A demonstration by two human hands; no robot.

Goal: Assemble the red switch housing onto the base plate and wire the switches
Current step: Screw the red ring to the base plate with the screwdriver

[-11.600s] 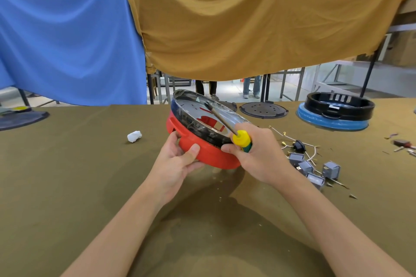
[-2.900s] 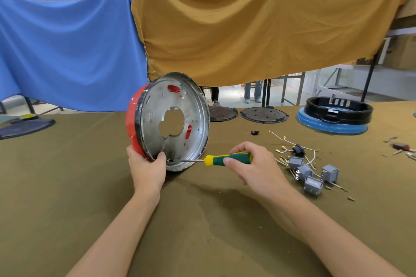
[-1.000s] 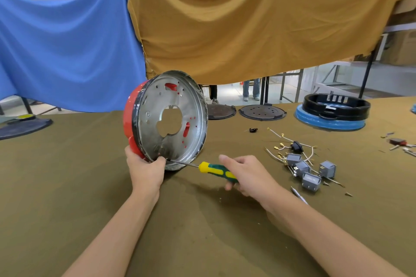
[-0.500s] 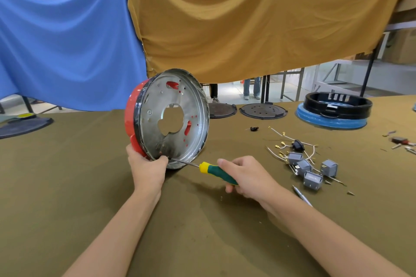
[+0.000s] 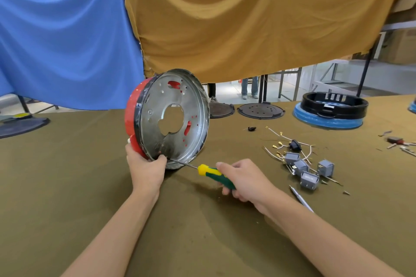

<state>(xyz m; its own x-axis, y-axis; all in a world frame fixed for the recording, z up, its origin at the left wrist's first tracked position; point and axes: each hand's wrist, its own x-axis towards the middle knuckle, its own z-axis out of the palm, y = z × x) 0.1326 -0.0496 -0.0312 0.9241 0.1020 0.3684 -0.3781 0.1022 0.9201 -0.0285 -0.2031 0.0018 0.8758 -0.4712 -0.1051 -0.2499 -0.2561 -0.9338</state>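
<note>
Head view: round silver metal base plate (image 5: 177,117) stands on edge on the olive cloth-covered counter (image 5: 67,186), tilted back slightly, open face toward the camera; red plastic switch housing (image 5: 132,114) sits against its rear side, red showing through the plate's slots; left hand (image 5: 146,167) grips the lower rim of plate and housing, fingers curled behind, thumb on the front lip; right hand (image 5: 244,181) holds the green-and-yellow-handled screwdriver (image 5: 211,172), fingers wrapped round the handle; thin steel shaft runs up-left, tip at the inner lower rim of the plate just beside the left thumb.

Right of the hands, on the counter: four small grey box-shaped switches (image 5: 307,171) in a loose cluster; white wires with brass terminals (image 5: 278,141) tangled just behind them, touching a small black part; thin metal rod lies near the right forearm.

Far edge: black ring on blue round base (image 5: 331,114); two dark flat discs (image 5: 261,110); blue cloth (image 5: 63,51) and mustard cloth (image 5: 247,24) hang behind.
</note>
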